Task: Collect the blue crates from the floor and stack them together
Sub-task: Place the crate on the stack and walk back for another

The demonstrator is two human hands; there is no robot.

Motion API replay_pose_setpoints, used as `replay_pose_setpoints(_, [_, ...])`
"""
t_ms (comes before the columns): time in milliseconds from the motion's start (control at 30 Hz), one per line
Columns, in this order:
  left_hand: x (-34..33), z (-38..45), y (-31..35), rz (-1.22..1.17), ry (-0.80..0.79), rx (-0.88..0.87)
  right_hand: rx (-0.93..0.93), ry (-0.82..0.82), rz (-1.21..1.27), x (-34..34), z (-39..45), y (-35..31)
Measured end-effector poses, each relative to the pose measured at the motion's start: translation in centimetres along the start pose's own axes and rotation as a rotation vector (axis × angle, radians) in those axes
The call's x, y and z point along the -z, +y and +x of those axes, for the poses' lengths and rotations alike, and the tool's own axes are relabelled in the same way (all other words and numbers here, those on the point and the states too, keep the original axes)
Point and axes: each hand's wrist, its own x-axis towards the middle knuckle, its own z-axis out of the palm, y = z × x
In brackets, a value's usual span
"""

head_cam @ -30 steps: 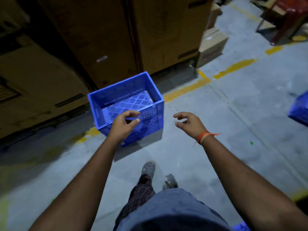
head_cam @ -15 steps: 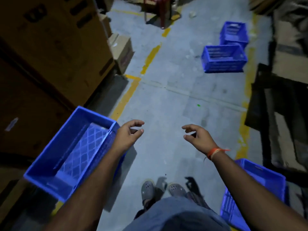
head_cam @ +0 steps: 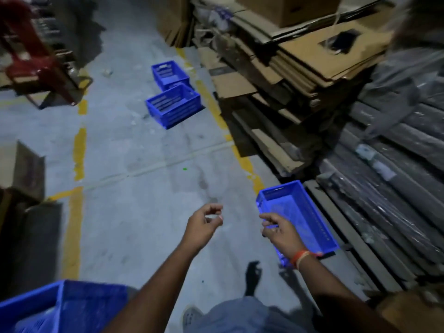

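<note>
Several blue crates lie on the grey floor. One blue crate [head_cam: 300,212] sits at the right by the stacked cardboard, and my right hand [head_cam: 280,230] hovers over its left rim with fingers loosely curled, holding nothing. My left hand [head_cam: 204,224] hangs in mid-air over bare floor, fingers loosely curled and empty. Two more blue crates stand further up the aisle, a nearer crate [head_cam: 174,105] and a far crate [head_cam: 169,74] behind it. Another blue crate [head_cam: 60,306] is at the bottom left beside my left arm.
Flattened cardboard [head_cam: 288,68] and wrapped dark rolls [head_cam: 396,176] fill the right side. A red chair [head_cam: 31,56] and boxes [head_cam: 21,169] stand at the left. Yellow floor lines [head_cam: 77,152] border the aisle. My feet show at the bottom.
I have turned right and away from the crate on the left; it now lies at the bottom left. The right-hand crate is now under my right hand. Both hands stay empty.
</note>
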Motion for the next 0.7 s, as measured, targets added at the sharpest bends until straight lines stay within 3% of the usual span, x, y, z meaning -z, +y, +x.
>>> replay_pose_setpoints(333, [-16.6, 2.3, 2.6, 0.086, -0.353, -0.042, -0.130, 0.244, 0.103, 11.5, -4.3, 7.0])
replay_pose_setpoints(500, [-21.0, 5.0, 3.3, 0.185, -0.509, -0.072, -0.235, 0.323, 0.170, 14.5, -5.5, 11.7])
replay_pose_setpoints(700, [-24.0, 14.4, 5.2, 0.400, -0.633, -0.128, -0.426, 0.583, 0.218, 15.7, -3.0, 14.9])
